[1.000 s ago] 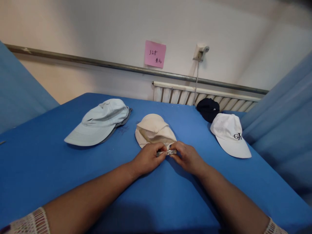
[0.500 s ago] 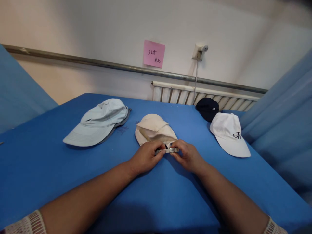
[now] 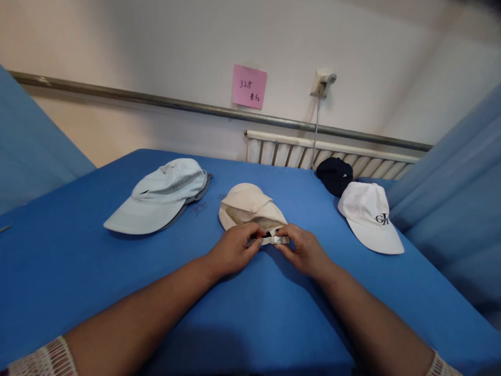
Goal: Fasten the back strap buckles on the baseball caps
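Observation:
A beige baseball cap (image 3: pixel 250 203) lies on the blue-covered table (image 3: pixel 219 324), its back strap toward me. My left hand (image 3: pixel 237 248) pinches the left part of that strap between thumb and fingers. At the strap's right end, my right hand (image 3: pixel 303 249) grips it beside a small metal buckle (image 3: pixel 278 239). The cap's crown looks folded and partly caved in. My fingers hide parts of the strap.
To the left lies a pale blue cap (image 3: pixel 156 196) on top of a darker grey one. A white cap (image 3: pixel 366 211) with black letters and a black cap (image 3: pixel 334 175) sit at the right. A radiator (image 3: pixel 277 151) stands behind the table; blue curtains (image 3: pixel 457 198) hang at the sides.
The view has shifted very slightly. Both hands stay on the strap, and the fingers have moved a little, with the buckle showing more clearly.

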`<state>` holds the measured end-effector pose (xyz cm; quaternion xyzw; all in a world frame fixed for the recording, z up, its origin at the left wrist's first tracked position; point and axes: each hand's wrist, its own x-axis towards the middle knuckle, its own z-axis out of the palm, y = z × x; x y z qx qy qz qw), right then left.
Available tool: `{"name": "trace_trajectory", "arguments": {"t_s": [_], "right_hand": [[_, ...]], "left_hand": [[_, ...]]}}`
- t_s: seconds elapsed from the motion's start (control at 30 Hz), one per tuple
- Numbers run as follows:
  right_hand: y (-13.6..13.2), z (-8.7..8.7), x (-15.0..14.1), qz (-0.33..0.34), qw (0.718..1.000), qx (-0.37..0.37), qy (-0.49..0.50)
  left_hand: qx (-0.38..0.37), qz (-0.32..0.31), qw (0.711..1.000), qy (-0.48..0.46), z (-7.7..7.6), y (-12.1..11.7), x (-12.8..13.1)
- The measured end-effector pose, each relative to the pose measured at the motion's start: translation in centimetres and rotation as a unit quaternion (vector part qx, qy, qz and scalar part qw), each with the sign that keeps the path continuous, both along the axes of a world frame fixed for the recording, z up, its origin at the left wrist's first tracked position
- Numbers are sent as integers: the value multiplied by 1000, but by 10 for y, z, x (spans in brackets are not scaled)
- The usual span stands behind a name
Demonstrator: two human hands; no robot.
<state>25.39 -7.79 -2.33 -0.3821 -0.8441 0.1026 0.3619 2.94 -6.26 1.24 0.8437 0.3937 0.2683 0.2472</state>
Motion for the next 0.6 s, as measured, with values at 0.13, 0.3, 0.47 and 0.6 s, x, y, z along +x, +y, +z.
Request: {"name": "trace_trajectory", "arguments": {"t_s": [0.13, 0.3, 0.47, 0.6], "right_hand": [[-1, 1, -1, 8, 1000, -3, 10], [-2, 4, -1, 5, 1000, -16, 5], [-2, 5, 0, 4, 1000, -13, 12], [-2, 4, -1, 16, 1000, -10, 21]], "left_hand": [[0, -2, 1000, -19, -3, -2, 3], [-25, 16, 998, -52, -3, -2, 4], [-95, 55, 984, -139, -5, -1, 8], [-143, 56, 972, -180, -8, -1, 11]]}}
